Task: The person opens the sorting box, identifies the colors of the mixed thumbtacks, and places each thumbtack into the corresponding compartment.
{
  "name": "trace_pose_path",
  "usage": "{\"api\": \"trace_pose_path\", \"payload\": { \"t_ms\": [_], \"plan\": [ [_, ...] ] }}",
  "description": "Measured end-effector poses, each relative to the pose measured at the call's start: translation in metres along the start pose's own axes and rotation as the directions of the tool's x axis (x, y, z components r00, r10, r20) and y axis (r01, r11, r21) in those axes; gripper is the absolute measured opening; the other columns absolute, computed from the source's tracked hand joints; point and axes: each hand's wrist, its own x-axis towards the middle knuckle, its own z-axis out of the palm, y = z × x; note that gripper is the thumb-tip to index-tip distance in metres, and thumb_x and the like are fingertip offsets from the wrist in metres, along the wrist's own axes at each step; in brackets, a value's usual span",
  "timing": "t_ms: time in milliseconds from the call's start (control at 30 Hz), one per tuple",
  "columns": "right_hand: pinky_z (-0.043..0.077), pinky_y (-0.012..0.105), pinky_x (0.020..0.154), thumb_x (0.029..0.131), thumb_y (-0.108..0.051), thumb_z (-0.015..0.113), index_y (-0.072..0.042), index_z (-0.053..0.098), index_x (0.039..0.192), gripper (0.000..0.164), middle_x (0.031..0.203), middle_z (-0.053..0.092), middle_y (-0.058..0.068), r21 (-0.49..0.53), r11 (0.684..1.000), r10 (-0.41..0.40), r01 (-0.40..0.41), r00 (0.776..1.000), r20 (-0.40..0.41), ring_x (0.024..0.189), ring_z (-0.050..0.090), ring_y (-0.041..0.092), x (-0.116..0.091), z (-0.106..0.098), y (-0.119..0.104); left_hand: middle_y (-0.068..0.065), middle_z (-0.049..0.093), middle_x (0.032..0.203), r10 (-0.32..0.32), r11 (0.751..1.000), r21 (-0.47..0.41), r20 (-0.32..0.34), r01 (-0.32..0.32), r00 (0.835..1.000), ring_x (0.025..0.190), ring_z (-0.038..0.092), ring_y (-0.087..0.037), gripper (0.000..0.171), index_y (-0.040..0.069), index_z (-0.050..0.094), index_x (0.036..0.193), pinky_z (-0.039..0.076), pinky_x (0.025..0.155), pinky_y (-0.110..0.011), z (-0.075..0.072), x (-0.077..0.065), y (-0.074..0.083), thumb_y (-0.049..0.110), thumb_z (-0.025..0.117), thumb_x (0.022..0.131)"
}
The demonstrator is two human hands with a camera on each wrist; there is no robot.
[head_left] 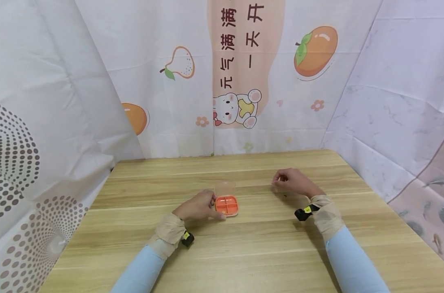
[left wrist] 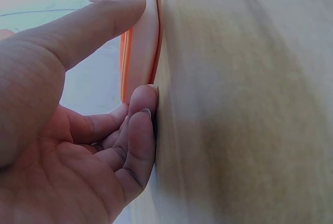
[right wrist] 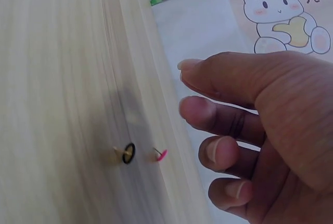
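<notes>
On the table, my left hand (head_left: pixel 199 206) grips a small orange pill box (head_left: pixel 227 206) at its left end, the thumb along its near side and the fingertips at the corner. Its clear lid (head_left: pixel 225 188) is swung back, showing divided compartments. In the left wrist view, the thumb presses the pale side of the pill box (left wrist: pixel 143 47). My right hand (head_left: pixel 293 181) hovers at the right with loosely bent fingers and a gap between thumb and forefinger. Below it are a black-rimmed thumbtack (right wrist: pixel 128 153) with a gold pin and a pink thumbtack (right wrist: pixel 162 155).
The wooden table (head_left: pixel 266 252) carries the pill box and thumbtacks. A printed curtain (head_left: pixel 185 101) hangs along its far edge, with another white curtain (head_left: pixel 390 101) at the right and a dotted one (head_left: pixel 53 134) at the left.
</notes>
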Motion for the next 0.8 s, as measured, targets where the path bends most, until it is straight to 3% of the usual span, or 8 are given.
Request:
{"api": "trace_pose_path", "payload": {
  "t_ms": [300,800],
  "plan": [
    [0.044,0.033,0.064,0.095,-0.026,0.065,-0.014,0.070,0.094,0.013,0.077,0.061,-0.003,-0.014,0.999,0.037,-0.037,0.999,-0.027,0.069,0.054,0.016,-0.002,-0.004,0.012,-0.007,0.056,0.096,-0.022,0.999,-0.029,0.004,0.022,1.000,0.082,0.049,-0.019,0.053,0.007,0.055,0.103,0.043,0.066,-0.029,0.001,-0.001,0.001,0.041,0.083,0.074],
    [0.044,0.032,0.063,0.094,-0.022,0.066,-0.012,0.070,0.093,0.010,0.075,0.062,-0.003,-0.034,0.998,0.056,-0.058,0.997,-0.061,0.068,0.054,0.015,-0.006,-0.006,0.022,-0.010,0.054,0.097,-0.024,1.000,-0.002,0.004,0.024,1.000,0.083,0.047,-0.019,0.056,0.006,0.054,0.103,0.043,0.067,-0.029,0.000,-0.003,0.001,0.045,0.082,0.074]
  ]
}}
